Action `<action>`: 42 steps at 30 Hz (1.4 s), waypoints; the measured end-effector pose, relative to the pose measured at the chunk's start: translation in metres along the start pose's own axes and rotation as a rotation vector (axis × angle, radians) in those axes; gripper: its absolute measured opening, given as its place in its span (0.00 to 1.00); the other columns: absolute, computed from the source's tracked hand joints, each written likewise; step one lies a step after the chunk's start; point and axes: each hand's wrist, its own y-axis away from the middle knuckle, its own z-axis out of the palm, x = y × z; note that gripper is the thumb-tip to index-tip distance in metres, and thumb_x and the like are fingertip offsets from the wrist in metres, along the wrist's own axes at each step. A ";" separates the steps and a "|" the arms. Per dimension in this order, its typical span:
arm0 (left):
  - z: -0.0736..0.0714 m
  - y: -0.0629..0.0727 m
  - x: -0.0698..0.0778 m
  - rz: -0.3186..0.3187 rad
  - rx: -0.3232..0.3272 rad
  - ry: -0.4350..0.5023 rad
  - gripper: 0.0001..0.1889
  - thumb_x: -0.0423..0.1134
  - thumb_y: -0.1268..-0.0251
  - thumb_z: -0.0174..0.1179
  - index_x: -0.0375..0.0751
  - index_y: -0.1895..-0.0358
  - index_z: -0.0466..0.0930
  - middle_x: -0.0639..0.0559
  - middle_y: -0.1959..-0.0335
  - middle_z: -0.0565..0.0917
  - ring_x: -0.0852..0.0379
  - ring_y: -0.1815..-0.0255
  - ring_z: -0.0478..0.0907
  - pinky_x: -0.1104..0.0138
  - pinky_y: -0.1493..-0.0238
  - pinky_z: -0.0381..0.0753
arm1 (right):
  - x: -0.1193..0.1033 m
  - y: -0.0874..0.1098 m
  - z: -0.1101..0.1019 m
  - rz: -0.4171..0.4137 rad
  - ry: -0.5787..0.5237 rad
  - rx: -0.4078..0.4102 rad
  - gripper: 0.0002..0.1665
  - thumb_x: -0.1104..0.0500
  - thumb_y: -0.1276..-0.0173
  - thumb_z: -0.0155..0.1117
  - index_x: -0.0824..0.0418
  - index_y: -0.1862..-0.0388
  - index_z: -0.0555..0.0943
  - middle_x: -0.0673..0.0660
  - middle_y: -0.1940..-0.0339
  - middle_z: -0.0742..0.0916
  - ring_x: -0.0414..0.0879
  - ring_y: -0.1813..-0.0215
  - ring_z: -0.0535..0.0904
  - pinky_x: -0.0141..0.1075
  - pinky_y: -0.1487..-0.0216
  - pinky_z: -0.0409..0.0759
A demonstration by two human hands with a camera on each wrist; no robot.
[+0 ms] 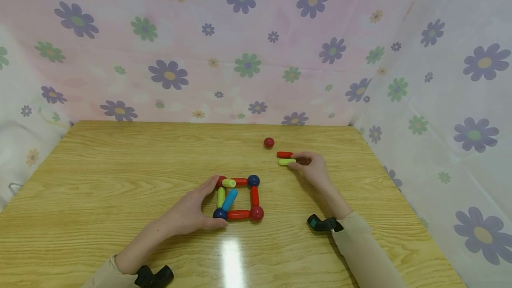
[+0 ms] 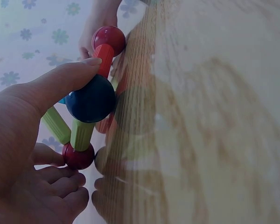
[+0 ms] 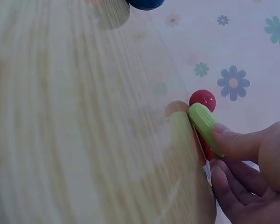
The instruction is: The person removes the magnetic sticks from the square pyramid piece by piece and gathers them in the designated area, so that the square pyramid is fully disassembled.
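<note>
A square of magnetic rods and balls lies on the wooden table, with red rods (image 1: 239, 214) on three sides and a yellow-green rod (image 1: 221, 198) on the left. My left hand (image 1: 190, 211) holds its left side, thumb at the near blue ball (image 2: 91, 99) and fingers at the far red ball (image 2: 78, 156). From those two balls rise a blue rod (image 1: 230, 199) and a second yellow-green rod (image 1: 229, 183), both leaning. Farther right, my right hand (image 1: 315, 171) pinches a loose yellow-green rod (image 3: 206, 125) beside a loose red rod (image 1: 285, 154).
A loose red ball (image 1: 269, 142) sits beyond the loose rods, toward the back of the table (image 1: 140, 154). Flowered cloth (image 1: 248, 88) hangs behind the table and at its sides. Each wrist wears a black strap device (image 1: 325, 224).
</note>
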 end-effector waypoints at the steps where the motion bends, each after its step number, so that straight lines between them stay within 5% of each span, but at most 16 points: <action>1: 0.000 0.000 0.000 0.000 0.001 -0.001 0.63 0.62 0.53 0.76 0.42 0.19 0.47 0.43 0.19 0.52 0.39 0.20 0.52 0.43 0.26 0.60 | 0.000 0.001 0.000 -0.006 0.002 -0.001 0.17 0.60 0.36 0.73 0.65 0.49 0.86 0.64 0.49 0.87 0.53 0.50 0.84 0.28 0.54 0.80; 8: 0.000 -0.001 0.000 -0.003 0.000 -0.003 0.63 0.62 0.53 0.76 0.42 0.19 0.47 0.44 0.19 0.52 0.40 0.20 0.52 0.43 0.26 0.60 | 0.001 0.002 -0.002 -0.008 0.032 0.000 0.17 0.60 0.37 0.74 0.65 0.51 0.86 0.63 0.54 0.88 0.53 0.52 0.83 0.33 0.54 0.79; 28: 0.000 -0.001 0.001 -0.002 -0.003 -0.007 0.63 0.62 0.53 0.75 0.42 0.19 0.47 0.43 0.19 0.52 0.39 0.20 0.52 0.43 0.26 0.60 | 0.006 -0.001 0.001 -0.029 0.024 0.012 0.17 0.62 0.36 0.73 0.65 0.49 0.86 0.64 0.56 0.88 0.52 0.55 0.84 0.26 0.58 0.79; 42: 0.001 -0.001 0.000 -0.009 -0.004 0.003 0.63 0.62 0.53 0.75 0.43 0.19 0.47 0.44 0.19 0.52 0.39 0.20 0.52 0.43 0.26 0.60 | 0.008 -0.003 0.001 0.010 0.048 0.024 0.15 0.61 0.34 0.72 0.62 0.49 0.86 0.61 0.56 0.88 0.51 0.53 0.85 0.32 0.55 0.81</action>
